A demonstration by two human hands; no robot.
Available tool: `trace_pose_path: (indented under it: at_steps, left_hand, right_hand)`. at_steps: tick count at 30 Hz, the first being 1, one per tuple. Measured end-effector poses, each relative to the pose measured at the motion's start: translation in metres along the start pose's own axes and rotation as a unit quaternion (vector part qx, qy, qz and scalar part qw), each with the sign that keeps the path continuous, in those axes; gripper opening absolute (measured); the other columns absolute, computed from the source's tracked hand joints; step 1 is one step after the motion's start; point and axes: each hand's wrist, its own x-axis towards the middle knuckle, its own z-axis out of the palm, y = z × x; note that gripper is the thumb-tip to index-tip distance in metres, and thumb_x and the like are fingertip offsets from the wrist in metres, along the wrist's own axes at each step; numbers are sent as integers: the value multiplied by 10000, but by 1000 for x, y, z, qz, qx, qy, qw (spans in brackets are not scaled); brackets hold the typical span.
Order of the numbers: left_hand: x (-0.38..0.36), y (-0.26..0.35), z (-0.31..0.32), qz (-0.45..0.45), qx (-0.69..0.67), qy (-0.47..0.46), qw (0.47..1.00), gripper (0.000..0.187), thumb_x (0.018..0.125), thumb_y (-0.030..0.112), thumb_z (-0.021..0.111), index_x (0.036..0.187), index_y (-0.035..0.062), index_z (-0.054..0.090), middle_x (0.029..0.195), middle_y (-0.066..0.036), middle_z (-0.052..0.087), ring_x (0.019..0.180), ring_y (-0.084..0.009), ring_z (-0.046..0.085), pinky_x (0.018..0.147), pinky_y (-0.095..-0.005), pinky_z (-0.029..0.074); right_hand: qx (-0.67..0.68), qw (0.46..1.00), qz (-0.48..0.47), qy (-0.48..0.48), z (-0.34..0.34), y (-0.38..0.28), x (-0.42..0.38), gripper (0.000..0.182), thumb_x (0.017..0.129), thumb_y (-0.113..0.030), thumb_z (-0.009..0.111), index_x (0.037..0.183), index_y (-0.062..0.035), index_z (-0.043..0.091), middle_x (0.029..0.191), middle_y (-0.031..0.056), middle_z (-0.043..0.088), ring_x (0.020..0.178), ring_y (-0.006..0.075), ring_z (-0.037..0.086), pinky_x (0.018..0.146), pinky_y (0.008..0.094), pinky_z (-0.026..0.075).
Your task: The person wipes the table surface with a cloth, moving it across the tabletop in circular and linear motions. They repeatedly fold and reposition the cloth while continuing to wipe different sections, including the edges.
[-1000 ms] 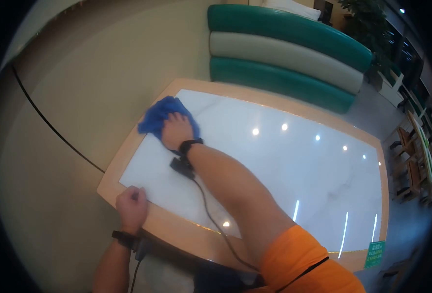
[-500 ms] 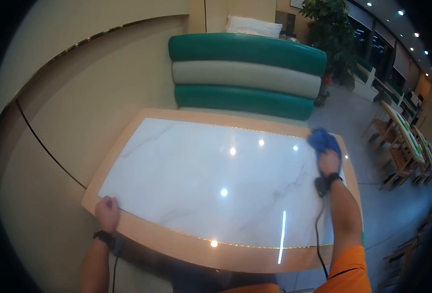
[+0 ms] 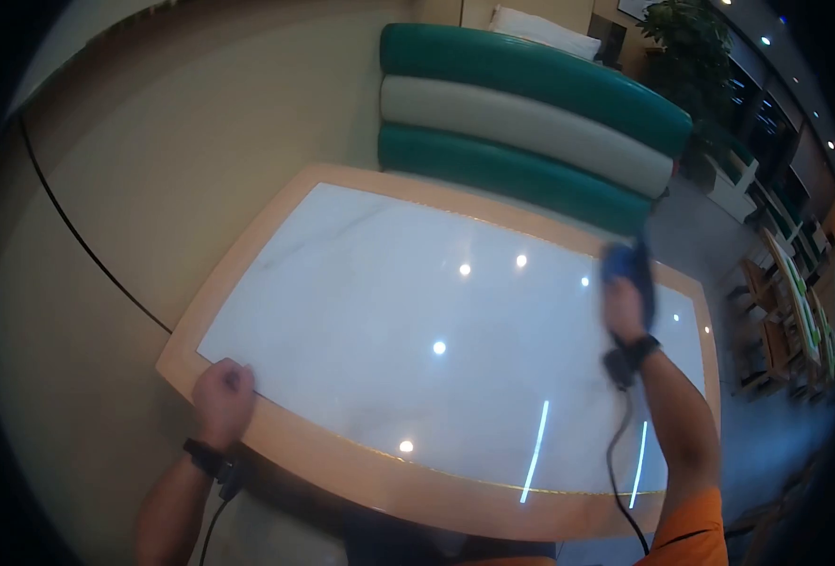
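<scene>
A blue cloth [image 3: 636, 274] is gripped in my right hand [image 3: 625, 307], over the far right part of the table. Both the cloth and that hand are smeared by motion. Beneath them lies the glossy white marble-look tabletop [image 3: 370, 292], framed by a light wooden border [image 3: 304, 434]. My left hand [image 3: 225, 396] is curled into a fist and rests at the near left edge of the table, with no object showing in it. Each wrist wears a dark band with a cable.
A green and white padded bench back [image 3: 531, 113] stands behind the table, with a white pillow [image 3: 545, 33] above it. The beige wall [image 3: 219, 141] borders the left side. Wooden chairs [image 3: 762, 283], another table [image 3: 795, 283] and a leafy plant [image 3: 686, 57] are at the right.
The view has tilted and shifted, so the table appears rotated. My right hand and the blue cloth have moved inward from the table's right border. My left hand remains at the near left edge.
</scene>
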Motion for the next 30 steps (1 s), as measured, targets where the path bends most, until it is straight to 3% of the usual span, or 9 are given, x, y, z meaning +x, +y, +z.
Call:
trace_pose_path:
  at_steps: [5,6,7,10,13,18,25,28,30]
  left_hand:
    - [-2,-13,3,22,-62,17,998,243,856,170,732,700,38,601,630,-97,583,572,-241,568,568,-370,461]
    - [-1,-15,2,23,-61,11,998,238,853,159,731,696,39,599,626,-96,581,568,-239,567,562,-367,459]
    - [0,-14,-1,22,-61,4,998,235,849,149,731,691,39,597,622,-95,579,563,-237,567,555,-363,456]
    - [2,-9,-1,23,-81,14,996,244,823,107,740,656,43,573,601,-91,564,534,-232,550,523,-355,439]
    - [2,-16,-3,53,-57,-6,997,237,805,80,745,659,43,562,607,-91,553,524,-223,533,507,-353,416]
    - [3,-38,0,86,-65,-10,994,202,813,47,724,696,31,560,642,-71,549,542,-172,519,506,-311,402]
    - [-3,-36,2,41,-79,-6,996,174,850,38,669,718,12,558,652,-48,555,578,-126,517,534,-287,419]
    - [-3,-51,8,19,-94,-1,995,187,853,40,674,708,8,560,637,-52,553,585,-126,514,548,-297,427]
    - [-1,-33,9,32,-87,17,996,212,868,53,673,702,1,552,620,-48,539,587,-125,503,553,-303,423]
  right_hand:
    - [122,952,-234,-157,86,-340,79,260,943,-145,534,1080,34,664,1231,264,635,1258,440,546,1073,537,426]
    - [123,943,-264,-161,101,-395,87,290,959,-168,521,1131,17,664,1285,243,627,1308,417,517,1091,548,403]
    - [122,941,-256,-185,117,-443,95,328,962,-208,501,1208,-44,644,1412,119,590,1378,320,467,1123,549,346]
    - [177,927,-240,-226,166,-541,128,401,953,-225,476,1280,-58,638,1494,112,523,1424,321,412,1169,601,271]
    - [159,931,-216,-246,193,-581,161,459,961,-263,451,1343,-70,617,1532,113,477,1449,342,371,1187,594,244]
    - [152,929,-202,-271,218,-572,199,509,991,-321,410,1413,-91,577,1560,114,442,1478,345,332,1227,565,189]
    - [150,963,-106,-198,198,-446,191,520,987,-312,393,1384,-39,589,1543,152,453,1471,363,343,1230,503,215]
    - [80,978,-73,-181,160,-338,179,449,954,-278,431,1236,-29,676,1368,172,600,1313,351,532,1130,502,361]
    - [4,986,-66,-152,126,-247,164,416,963,-280,408,1056,-9,711,1082,241,716,1054,408,670,968,506,500]
